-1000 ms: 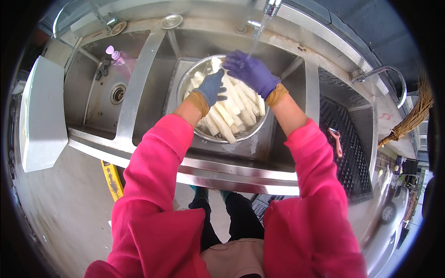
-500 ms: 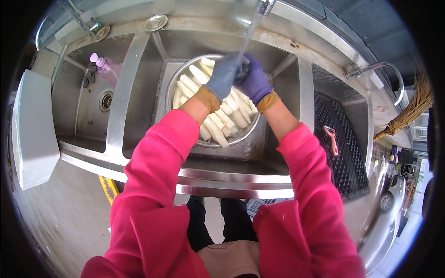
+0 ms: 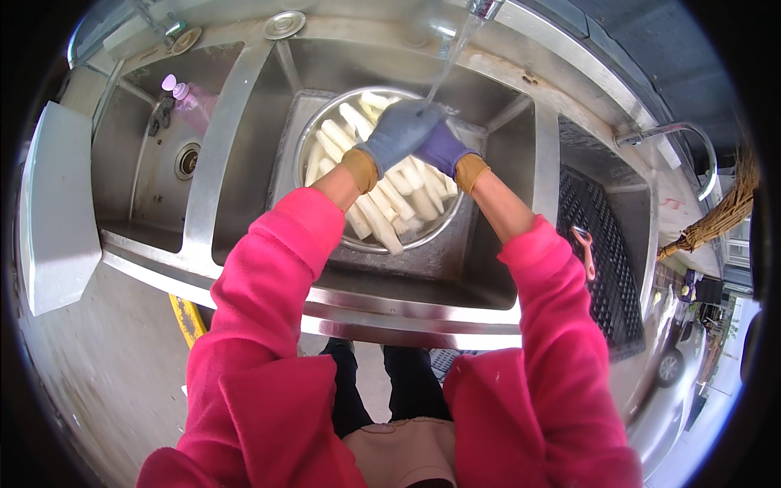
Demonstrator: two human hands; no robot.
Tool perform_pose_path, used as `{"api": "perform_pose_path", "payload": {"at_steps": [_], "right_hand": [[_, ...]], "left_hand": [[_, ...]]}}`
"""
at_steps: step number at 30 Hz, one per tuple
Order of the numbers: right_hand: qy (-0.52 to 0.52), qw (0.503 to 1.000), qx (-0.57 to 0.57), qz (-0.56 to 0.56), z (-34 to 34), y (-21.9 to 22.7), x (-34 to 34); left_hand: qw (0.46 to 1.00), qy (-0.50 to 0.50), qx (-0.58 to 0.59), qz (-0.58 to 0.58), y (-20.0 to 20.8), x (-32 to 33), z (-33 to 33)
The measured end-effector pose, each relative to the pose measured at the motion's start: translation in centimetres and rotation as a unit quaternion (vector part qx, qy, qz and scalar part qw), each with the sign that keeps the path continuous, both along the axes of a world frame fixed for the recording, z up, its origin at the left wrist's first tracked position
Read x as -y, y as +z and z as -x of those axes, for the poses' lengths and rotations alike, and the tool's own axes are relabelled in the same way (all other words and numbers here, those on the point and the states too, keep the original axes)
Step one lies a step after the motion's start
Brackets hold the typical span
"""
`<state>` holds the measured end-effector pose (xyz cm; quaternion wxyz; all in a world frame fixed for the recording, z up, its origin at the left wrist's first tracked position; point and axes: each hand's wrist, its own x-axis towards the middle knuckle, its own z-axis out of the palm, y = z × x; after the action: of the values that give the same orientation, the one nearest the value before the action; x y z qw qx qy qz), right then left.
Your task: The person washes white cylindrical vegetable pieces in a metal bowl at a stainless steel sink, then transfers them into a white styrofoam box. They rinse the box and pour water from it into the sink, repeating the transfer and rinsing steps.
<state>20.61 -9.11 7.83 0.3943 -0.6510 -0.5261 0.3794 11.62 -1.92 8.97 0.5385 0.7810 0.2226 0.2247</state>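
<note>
My left hand [image 3: 404, 130], in a blue-grey glove with a tan cuff, lies over my right hand [image 3: 444, 152] in a purple glove. They are pressed together under a thin stream of water [image 3: 446, 71] from the tap [image 3: 485, 8]. The left fingers curl in against the right hand, and the right fingers are hidden behind it. Whether anything is between them I cannot make out. Just below sits a round metal basin [image 3: 303, 145] of water, filled with several long, peeled white root vegetables [image 3: 376, 213]. It stands in the middle sink [image 3: 244, 187].
In the left sink [image 3: 114, 191] are a pink pump bottle [image 3: 194, 107] and a drain [image 3: 188, 161]. A black ridged mat [image 3: 610, 285] with a pink peeler [image 3: 585, 250] lies on the right. Beyond it are another curved tap [image 3: 706, 150] and a straw broom [image 3: 716, 215].
My left hand has slid rightward across the right one, covering more of it. The dark patch seen between the gloves is now hidden. The view has shifted slightly.
</note>
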Motion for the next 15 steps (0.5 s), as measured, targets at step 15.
{"api": "perform_pose_path", "payload": {"at_steps": [15], "right_hand": [[-0.154,0.937,0.215,-0.229,2.1,-0.4,-1.9]], "left_hand": [[0.722,0.038,0.326,0.609,-3.3,1.7,0.6]]}}
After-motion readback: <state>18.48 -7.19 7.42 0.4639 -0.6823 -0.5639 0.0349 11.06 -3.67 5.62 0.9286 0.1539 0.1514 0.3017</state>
